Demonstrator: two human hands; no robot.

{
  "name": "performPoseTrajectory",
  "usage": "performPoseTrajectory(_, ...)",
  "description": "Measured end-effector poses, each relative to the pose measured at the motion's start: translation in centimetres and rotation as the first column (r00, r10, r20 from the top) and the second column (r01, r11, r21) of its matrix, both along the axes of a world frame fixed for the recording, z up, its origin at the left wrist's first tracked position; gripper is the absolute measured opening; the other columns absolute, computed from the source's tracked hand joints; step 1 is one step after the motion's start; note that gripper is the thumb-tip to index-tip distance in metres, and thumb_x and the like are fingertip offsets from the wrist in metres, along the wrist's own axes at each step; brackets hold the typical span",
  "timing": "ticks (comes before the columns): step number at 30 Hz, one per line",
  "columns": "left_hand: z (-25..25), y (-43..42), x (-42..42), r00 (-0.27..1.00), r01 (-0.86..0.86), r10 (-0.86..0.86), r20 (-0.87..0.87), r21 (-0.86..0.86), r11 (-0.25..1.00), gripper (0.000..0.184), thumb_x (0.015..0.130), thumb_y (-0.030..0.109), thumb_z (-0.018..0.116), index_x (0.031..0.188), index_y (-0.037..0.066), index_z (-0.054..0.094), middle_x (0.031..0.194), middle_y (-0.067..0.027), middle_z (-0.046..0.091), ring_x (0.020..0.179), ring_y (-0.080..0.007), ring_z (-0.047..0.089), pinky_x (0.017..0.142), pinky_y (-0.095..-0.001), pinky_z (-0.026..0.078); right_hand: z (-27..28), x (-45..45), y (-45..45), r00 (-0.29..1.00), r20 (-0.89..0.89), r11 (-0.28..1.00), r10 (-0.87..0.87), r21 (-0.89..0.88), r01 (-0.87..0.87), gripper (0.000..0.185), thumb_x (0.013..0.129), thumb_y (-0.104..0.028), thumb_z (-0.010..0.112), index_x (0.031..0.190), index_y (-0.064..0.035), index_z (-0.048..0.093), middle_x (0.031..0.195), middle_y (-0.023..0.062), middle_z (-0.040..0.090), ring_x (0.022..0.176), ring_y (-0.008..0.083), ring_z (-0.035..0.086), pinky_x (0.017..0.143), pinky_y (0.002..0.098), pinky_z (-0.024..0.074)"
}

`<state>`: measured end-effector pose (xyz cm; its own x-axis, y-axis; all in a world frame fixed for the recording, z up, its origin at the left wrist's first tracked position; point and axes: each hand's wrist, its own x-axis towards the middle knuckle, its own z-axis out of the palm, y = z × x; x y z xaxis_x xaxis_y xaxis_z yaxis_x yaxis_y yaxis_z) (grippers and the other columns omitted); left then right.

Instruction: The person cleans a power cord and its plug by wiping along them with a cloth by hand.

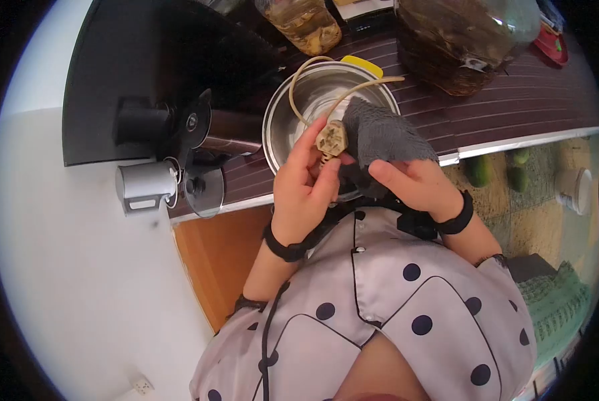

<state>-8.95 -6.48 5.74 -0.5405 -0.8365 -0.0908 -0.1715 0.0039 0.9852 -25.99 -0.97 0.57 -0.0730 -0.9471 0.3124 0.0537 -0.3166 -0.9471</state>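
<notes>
Held up over a steel basin [270, 127] is the beige end of a power strip [332, 138], gripped in my left hand [304, 190] between the thumb and fingers. Its pale cord [295, 93] loops over the basin and ends near the rim. My right hand [416, 187] is closed on a dark grey cloth [383, 137], which hangs over the basin's right side and lies against the power strip. Some of my right fingers are hidden behind the cloth.
On the dark striped table [460, 120] stand a large jar [470, 40] and a smaller jar [303, 23]. A glass lid [206, 190], a grey kettle [142, 187] and a black screen [132, 73] are at the left. Green melons [476, 172] lie on the floor.
</notes>
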Motion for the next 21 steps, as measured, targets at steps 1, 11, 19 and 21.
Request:
performPoseTrajectory(1, -0.2, -0.1, 0.2, 1.0, -0.005, 0.005, -0.015, 0.002, 1.0, 0.054, 0.088, -0.003, 0.044, 0.139, 0.005, 0.028, 0.092, -0.0104, 0.06, 0.049, -0.002, 0.04, 0.044, -0.0147, 0.034, -0.5, -0.3, 0.2, 0.999, 0.014, 0.999, 0.043, 0.026, -0.043, 0.029, 0.084, -0.016, 0.06, 0.109, -0.0026, 0.058, 0.106, 0.0127, 0.059, 0.096, 0.024, 0.056, 0.086, 0.0315, 0.0426)
performPoseTrajectory(11, -0.6, -0.2, 0.5, 0.999, 0.027, -0.027, -0.018, -0.012, 1.0, 0.058, 0.082, -0.006, 0.056, 0.135, 0.005, 0.038, 0.094, -0.0047, 0.06, 0.061, -0.0019, 0.047, 0.053, -0.0148, 0.038, -0.4, -0.3, -0.3, 0.931, 0.281, 0.929, -0.232, 0.347, 0.127, 0.03, 0.076, -0.006, 0.061, 0.106, -0.0007, 0.06, 0.101, 0.0085, 0.063, 0.091, 0.0184, 0.059, 0.081, 0.0305, 0.0454)
performPoseTrajectory(19, -1.7, 0.4, 0.4, 0.988, 0.104, -0.081, 0.133, -0.172, 0.98, 0.06, 0.08, -0.006, 0.058, 0.136, 0.002, 0.036, 0.085, -0.0001, 0.056, 0.058, -0.0008, 0.043, 0.049, -0.0147, 0.034, -0.5, 0.2, -0.9, 0.988, 0.107, 0.988, -0.114, 0.115, 0.101, 0.031, 0.076, -0.006, 0.061, 0.106, -0.0009, 0.06, 0.103, 0.0081, 0.062, 0.094, 0.0158, 0.057, 0.083, 0.0293, 0.0445)
performPoseTrajectory(21, -1.7, 0.5, 0.4, 0.986, 0.1, -0.07, 0.153, -0.198, 0.975, 0.06, 0.08, -0.006, 0.058, 0.135, 0.002, 0.037, 0.086, -0.0001, 0.056, 0.059, -0.0009, 0.044, 0.049, -0.0146, 0.034, -0.3, -0.2, -0.7, 0.962, 0.275, 0.981, 0.004, 0.187, -0.057, 0.034, 0.074, -0.004, 0.061, 0.108, -0.0017, 0.059, 0.101, 0.0065, 0.062, 0.093, 0.0138, 0.057, 0.082, 0.0286, 0.0448)
